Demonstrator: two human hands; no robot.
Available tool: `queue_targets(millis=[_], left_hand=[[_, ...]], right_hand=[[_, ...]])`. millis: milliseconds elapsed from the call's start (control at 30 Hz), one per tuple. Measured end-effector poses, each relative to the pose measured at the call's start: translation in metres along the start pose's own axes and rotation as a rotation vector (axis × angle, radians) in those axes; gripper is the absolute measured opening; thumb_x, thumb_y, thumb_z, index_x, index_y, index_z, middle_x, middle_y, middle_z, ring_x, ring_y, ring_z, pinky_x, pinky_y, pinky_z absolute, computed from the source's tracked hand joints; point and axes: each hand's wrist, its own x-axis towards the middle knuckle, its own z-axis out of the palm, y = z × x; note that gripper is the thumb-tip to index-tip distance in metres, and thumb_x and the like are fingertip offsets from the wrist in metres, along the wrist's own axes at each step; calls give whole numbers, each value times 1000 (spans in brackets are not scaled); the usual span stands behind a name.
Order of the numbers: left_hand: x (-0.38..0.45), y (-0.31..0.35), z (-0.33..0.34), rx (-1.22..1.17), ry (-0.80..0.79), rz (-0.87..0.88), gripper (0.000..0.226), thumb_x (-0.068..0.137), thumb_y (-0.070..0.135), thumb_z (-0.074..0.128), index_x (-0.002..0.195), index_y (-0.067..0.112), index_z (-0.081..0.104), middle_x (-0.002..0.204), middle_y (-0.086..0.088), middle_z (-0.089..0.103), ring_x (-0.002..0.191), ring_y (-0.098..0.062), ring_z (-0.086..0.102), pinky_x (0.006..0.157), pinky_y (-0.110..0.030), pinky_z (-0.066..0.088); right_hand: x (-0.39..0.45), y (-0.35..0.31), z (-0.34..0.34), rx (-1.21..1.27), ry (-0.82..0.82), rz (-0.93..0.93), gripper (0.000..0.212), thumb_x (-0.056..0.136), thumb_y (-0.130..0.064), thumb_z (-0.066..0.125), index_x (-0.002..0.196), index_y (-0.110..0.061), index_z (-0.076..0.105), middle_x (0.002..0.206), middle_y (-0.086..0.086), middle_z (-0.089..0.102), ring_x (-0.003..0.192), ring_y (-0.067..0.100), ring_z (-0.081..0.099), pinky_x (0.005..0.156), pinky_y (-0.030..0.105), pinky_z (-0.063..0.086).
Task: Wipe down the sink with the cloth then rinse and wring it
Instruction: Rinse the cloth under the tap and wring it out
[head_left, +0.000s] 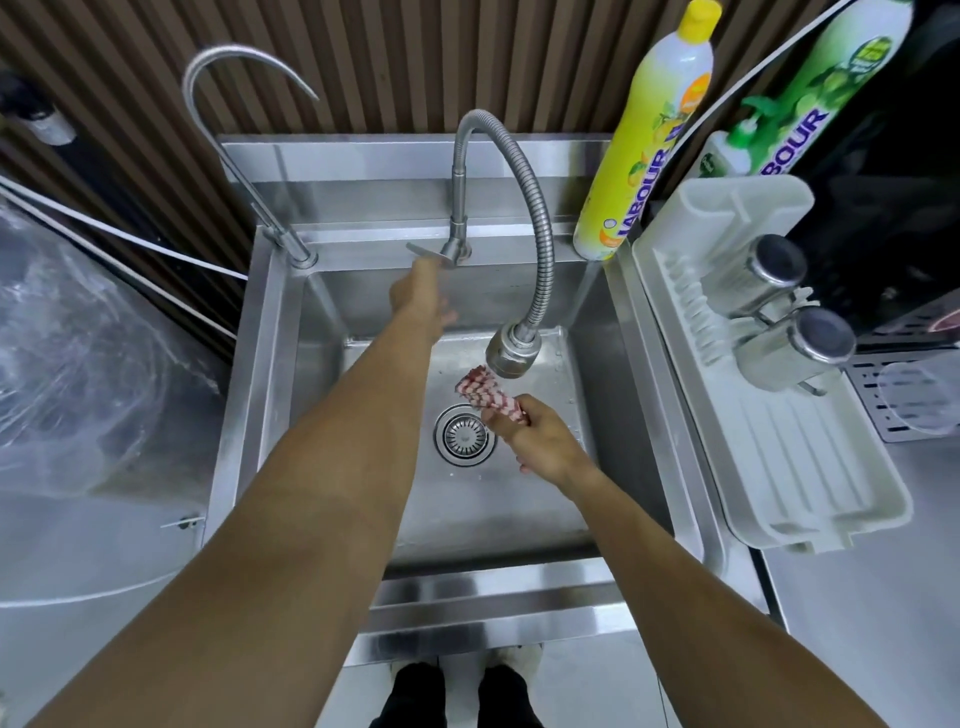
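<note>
Ribbed brown wall panel behind; a steel sink (270, 364) was set into a steel counter. Landmark: the drain strainer (464, 434) in the basin floor. Right hand (540, 441) just right of the drain, fist closed around a red-and-white checked cloth (485, 396), whose free end poked up beyond the drain, directly under the flexible faucet's spray head (511, 356). Left hand (420, 296) reached well beyond the drain to the faucet lever (423, 251) at the back wall; fingertips at the lever, grip not readable. Right of the drain, on the counter: yellow detergent bottle (644, 150) and white drying rack (769, 374) with two steel cups (779, 306).
</note>
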Motion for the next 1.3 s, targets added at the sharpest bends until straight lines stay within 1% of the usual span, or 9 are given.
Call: queue_targets(millis=[100,233,433,600,800,933,1100,1233,1300], left_hand=[[5,6,-1,-158,-126,-4,20,91,10,57,111,8,62,130,-7,56,118,-29,57,89,-44,59],[0,-8,7,39,-108,247,47,100,18,59,146,25,52,127,9,55,112,-14,56,91,-40,58],[19,1,-24,1267,-29,642,57,103,30,42,159,32,29,123,-18,67,118,-38,59,95,-42,50],[-16,-6,-46,1455,-402,391,68,99,39,59,159,24,32,158,-8,44,141,-30,45,109,-34,38],[-62,-70,-99,1198,-700,18,38,88,54,72,115,28,66,115,1,72,105,-17,68,91,-36,58],[-64,-59,-122,947,-800,-243,86,66,76,78,128,18,64,129,-5,68,122,-23,63,108,-46,50],[-72,-53,-127,496,-928,-488,89,73,77,48,131,10,56,115,-15,75,106,-30,72,85,-35,60],[-75,-57,-109,778,-1082,-531,46,93,48,59,120,10,57,90,-1,73,63,-8,53,61,-20,51],[-72,-59,-98,1205,-1068,-371,39,87,28,81,110,11,54,72,-1,57,55,-10,44,53,-23,43]], right_hand=[[-1,7,-6,17,17,11,28,96,-51,64,101,-23,60,85,-7,61,79,12,58,75,34,49],[-2,12,-8,16,10,31,28,97,-50,63,101,-22,60,87,-4,62,77,13,58,76,34,49],[3,1,-3,39,-19,36,29,97,-46,64,108,-19,62,89,-4,64,79,13,60,73,32,51],[12,-8,4,-90,3,-55,27,90,-34,76,109,-21,62,96,-6,69,90,15,65,74,29,49],[5,-7,-10,-623,-52,-298,35,86,-29,79,105,-26,50,100,-2,63,93,25,60,75,36,47],[-8,-11,-1,-930,-107,-771,36,90,-10,67,124,-12,54,117,9,61,102,30,55,78,42,49],[0,-15,3,-1029,44,-1339,49,87,2,63,135,-6,53,122,14,64,98,28,55,85,37,49],[13,-10,-1,-1321,163,-1341,30,90,-14,60,118,-5,62,100,12,65,82,29,60,72,39,49],[6,-20,3,-1467,53,-1045,31,88,-28,65,112,-9,62,93,10,68,79,31,66,67,38,47]])
